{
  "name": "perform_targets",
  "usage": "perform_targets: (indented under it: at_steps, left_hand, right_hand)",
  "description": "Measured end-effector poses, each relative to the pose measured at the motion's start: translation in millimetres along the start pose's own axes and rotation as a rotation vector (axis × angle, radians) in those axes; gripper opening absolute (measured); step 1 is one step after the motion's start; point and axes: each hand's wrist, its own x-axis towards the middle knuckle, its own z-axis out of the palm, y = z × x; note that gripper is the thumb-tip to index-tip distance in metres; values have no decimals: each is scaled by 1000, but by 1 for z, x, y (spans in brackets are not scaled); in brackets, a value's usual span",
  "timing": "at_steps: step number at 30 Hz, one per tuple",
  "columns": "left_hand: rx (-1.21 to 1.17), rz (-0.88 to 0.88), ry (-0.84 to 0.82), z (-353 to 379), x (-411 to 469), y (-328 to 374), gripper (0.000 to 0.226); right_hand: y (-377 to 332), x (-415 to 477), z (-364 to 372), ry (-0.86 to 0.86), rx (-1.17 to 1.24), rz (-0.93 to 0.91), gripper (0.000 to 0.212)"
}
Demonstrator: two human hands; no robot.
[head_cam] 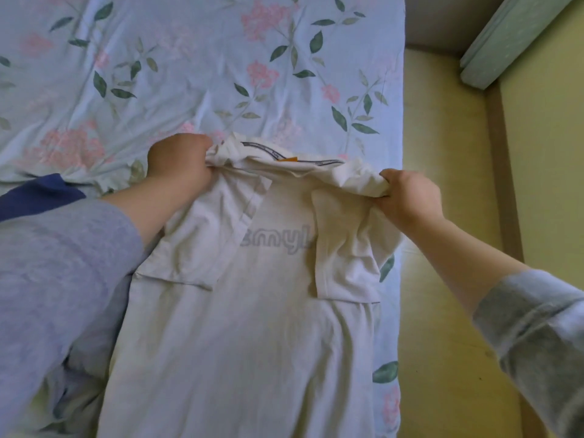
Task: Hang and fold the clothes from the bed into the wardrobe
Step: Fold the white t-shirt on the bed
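We note one white shirt [252,327] lying flat on the bed [189,74], collar end farthest from the camera, both short sleeves folded inward over the chest so that they partly cover grey lettering. The bed carries a pale blue sheet with pink flowers and green leaves. A dark blue cloth [38,194] lies at the left edge, partly hidden behind the left sleeve [63,279]. More crumpled fabric shows at lower left (we cannot tell what it is). To the right of the bed we see a yellow-tan floor [448,184] and a pale green slab [518,36] leaning in the upper right corner.

Count: one shirt, two hands, two grey sleeves. The left hand [180,162] is clenched on the shirt's left shoulder beside the collar. The right hand [407,197] is clenched on a bunch of cloth at the right shoulder. Nothing lies across the shirt but the person's own forearms.
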Motion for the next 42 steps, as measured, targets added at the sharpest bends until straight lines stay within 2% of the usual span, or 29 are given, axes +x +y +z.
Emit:
perform_targets:
  at_steps: [8,12,15,19,22,27,33,37,42]
  left_hand:
    - [-65,27,-80,17,-33,-9,17]
    - [-144,25,-111,12,-61,-16,38]
    - [-182,14,-112,-1,-77,-21,40]
    - [-225,31,-48,-26,-92,-26,38]
    - [-222,42,-24,-45,-104,-26,31]
    - [-239,68,-5,-64,-135,-35,39]
    - [-216,102,4,-66,-181,-47,23]
    - [-211,152,-4,-63,-218,-54,27]
    - [-221,128,-22,-54,-279,-57,23]
  right_hand:
    - [0,-36,9,-35,70,-35,24]
    - [-4,-57,1,-29,107,-41,28]
    - [-7,-70,-11,-19,120,-32,38]
    - [-15,-86,-34,25,148,-58,48]
    - [-24,-101,-52,48,164,-64,47]
    - [-33,-136,-70,75,154,-76,45]
    - [-40,-196,-67,107,171,-39,50]
    - [-45,-239,-62,94,185,-9,50]
    - [-51,-294,-50,88,238,-16,48]
